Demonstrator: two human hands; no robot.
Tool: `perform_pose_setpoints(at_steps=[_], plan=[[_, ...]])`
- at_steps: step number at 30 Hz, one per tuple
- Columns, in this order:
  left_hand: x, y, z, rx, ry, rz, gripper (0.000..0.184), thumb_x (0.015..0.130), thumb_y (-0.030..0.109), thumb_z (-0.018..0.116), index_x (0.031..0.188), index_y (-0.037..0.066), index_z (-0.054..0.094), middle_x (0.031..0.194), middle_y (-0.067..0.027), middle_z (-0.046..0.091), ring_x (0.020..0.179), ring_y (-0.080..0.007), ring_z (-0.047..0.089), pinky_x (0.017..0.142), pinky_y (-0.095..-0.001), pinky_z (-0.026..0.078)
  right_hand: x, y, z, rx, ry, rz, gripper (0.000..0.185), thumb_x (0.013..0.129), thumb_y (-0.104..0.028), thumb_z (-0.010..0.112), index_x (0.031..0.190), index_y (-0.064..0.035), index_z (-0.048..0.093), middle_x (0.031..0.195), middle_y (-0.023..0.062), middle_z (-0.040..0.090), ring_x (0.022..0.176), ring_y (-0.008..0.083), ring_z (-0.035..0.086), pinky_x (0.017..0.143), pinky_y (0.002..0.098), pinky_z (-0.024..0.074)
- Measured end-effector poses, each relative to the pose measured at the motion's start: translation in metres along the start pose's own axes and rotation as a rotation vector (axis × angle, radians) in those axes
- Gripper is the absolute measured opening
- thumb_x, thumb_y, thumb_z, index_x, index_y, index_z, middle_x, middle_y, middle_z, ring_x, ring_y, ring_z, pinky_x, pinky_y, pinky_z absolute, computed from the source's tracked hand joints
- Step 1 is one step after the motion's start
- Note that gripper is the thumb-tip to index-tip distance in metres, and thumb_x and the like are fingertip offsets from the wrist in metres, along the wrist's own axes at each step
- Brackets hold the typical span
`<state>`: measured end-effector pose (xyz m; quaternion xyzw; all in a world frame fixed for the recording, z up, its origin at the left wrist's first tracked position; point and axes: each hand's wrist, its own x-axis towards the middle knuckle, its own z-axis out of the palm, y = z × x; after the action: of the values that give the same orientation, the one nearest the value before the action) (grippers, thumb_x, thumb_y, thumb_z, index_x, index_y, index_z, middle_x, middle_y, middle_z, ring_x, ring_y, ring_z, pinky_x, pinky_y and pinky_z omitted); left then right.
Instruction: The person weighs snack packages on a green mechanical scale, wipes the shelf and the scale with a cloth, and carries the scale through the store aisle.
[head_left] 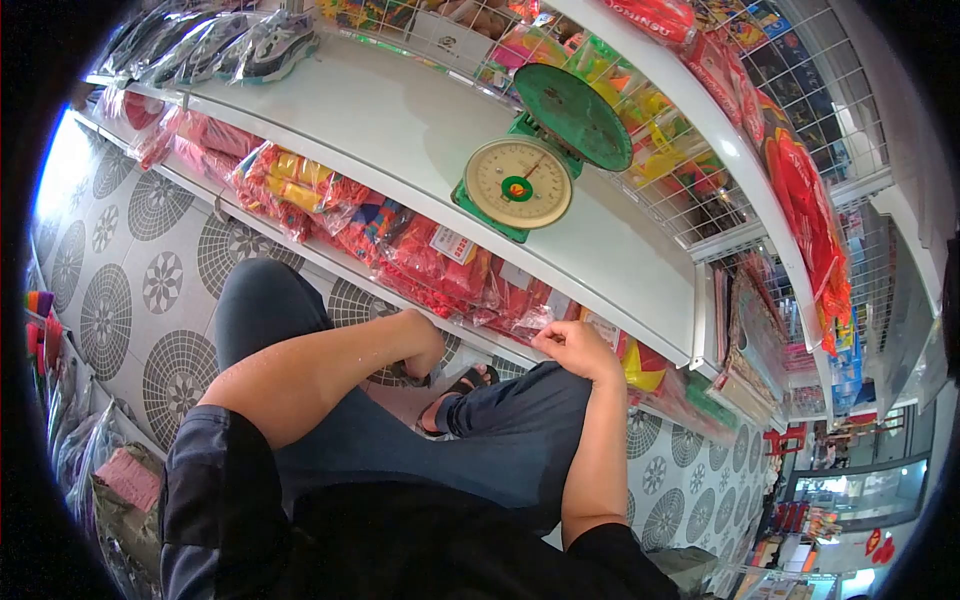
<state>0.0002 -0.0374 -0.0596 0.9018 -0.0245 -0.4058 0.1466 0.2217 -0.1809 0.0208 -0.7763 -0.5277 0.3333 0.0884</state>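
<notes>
Two hands point(425, 347) point(582, 350), several red packets point(420, 256)

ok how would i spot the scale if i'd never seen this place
Find the long white shelf above the row of mostly red plastic-wrapped packets. Right of its middle in the picture stands a green scale with a round cream dial. Unlike the bagged shoes at the shelf's left end, it stands unwrapped.

green scale point(520, 185) and bagged shoes point(245, 52) on white shelf point(380, 110), red packets point(430, 265) on lower shelf point(326, 262)
</notes>
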Motion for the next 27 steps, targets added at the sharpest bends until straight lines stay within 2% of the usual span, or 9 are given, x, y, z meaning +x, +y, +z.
perform_pose_setpoints(at_steps=[5,7,10,14,16,17,19,22,27], plan=[[0.001,0.004,-0.005,0.001,-0.064,0.027,0.039,0.073,0.027,0.067,0.103,0.004,0.072,0.105,-0.0171,0.069,0.101,-0.0322,0.065,0.086,-0.0421,0.05,-0.003,-0.004,-0.003,-0.047,0.012,-0.055,0.03,0.084,-0.033,0.069,0.093,-0.0045,0.071,0.085,0.0137,0.071,0.079,0.0245,0.069,0.072,0.0331,0.0515],[-0.001,0.004,-0.005,-0.068,-0.058,0.091,0.049,0.075,0.043,0.068,0.104,0.003,0.071,0.106,-0.0177,0.069,0.102,-0.0326,0.064,0.086,-0.0421,0.05,-0.002,-0.003,-0.003,-0.014,-0.009,-0.053,0.03,0.084,-0.033,0.069,0.093,-0.0047,0.071,0.086,0.0136,0.071,0.08,0.0248,0.069,0.072,0.0332,0.0516],[-0.006,0.015,-0.009,-0.215,-0.045,0.069,0.06,0.075,0.056,0.065,0.105,0.004,0.071,0.107,-0.0174,0.068,0.102,-0.0329,0.064,0.086,-0.0417,0.049,0.0,-0.003,-0.002,-0.012,-0.018,-0.059,0.03,0.084,-0.033,0.069,0.093,-0.0048,0.071,0.086,0.0135,0.071,0.08,0.025,0.069,0.073,0.0331,0.0517],[-0.021,0.028,-0.019,-0.285,0.049,0.075,0.061,0.076,0.058,0.062,0.104,0.005,0.071,0.106,-0.0159,0.069,0.101,-0.0332,0.064,0.087,-0.0412,0.049,0.003,-0.002,-0.001,-0.023,-0.049,-0.061,0.029,0.085,-0.033,0.069,0.093,-0.0051,0.071,0.084,0.013,0.071,0.078,0.0245,0.069,0.071,0.0333,0.0518],[-0.018,0.03,-0.018,-0.145,0.048,0.109,0.054,0.075,0.052,0.063,0.11,0.011,0.07,0.107,-0.0144,0.069,0.099,-0.0309,0.065,0.084,-0.0404,0.049,0.004,-0.005,-0.001,-0.024,-0.06,-0.053,0.029,0.085,-0.033,0.069,0.093,-0.0051,0.071,0.084,0.0129,0.071,0.078,0.0246,0.069,0.071,0.0335,0.0518],[-0.019,0.03,-0.017,-0.145,0.052,0.108,0.054,0.075,0.052,0.063,0.11,0.011,0.07,0.107,-0.0144,0.069,0.099,-0.0309,0.065,0.084,-0.0404,0.049,0.005,-0.007,-0.002,-0.019,-0.072,-0.043,0.029,0.085,-0.033,0.069,0.093,-0.005,0.071,0.083,0.0127,0.071,0.078,0.0246,0.069,0.071,0.0337,0.0518],[-0.027,0.031,-0.019,-0.058,0.021,0.073,0.043,0.074,0.037,0.064,0.108,0.011,0.071,0.104,-0.0124,0.07,0.099,-0.0286,0.066,0.083,-0.0404,0.05,0.006,-0.007,-0.002,-0.024,-0.069,-0.056,0.028,0.085,-0.032,0.069,0.093,-0.0059,0.071,0.083,0.0125,0.071,0.077,0.0246,0.069,0.071,0.0341,0.0519],[-0.019,0.023,-0.01,-0.02,0.071,0.111,0.034,0.075,0.028,0.064,0.105,0.014,0.072,0.102,-0.0119,0.07,0.097,-0.0303,0.066,0.079,-0.0438,0.052,0.009,-0.011,-0.001,-0.061,-0.094,-0.089,0.026,0.084,-0.031,0.069,0.094,-0.0076,0.072,0.084,0.0129,0.071,0.078,0.025,0.068,0.072,0.0351,0.0521],[-0.02,0.01,-0.013,0.077,0.008,0.16,0.036,0.07,0.017,0.064,0.106,0.016,0.07,0.099,-0.0118,0.069,0.095,-0.0327,0.066,0.079,-0.0453,0.053,0.022,0.0,0.004,-0.074,-0.142,-0.203,0.026,0.083,-0.033,0.068,0.092,-0.0092,0.071,0.085,0.0141,0.07,0.081,0.0272,0.067,0.073,0.038,0.0519]])
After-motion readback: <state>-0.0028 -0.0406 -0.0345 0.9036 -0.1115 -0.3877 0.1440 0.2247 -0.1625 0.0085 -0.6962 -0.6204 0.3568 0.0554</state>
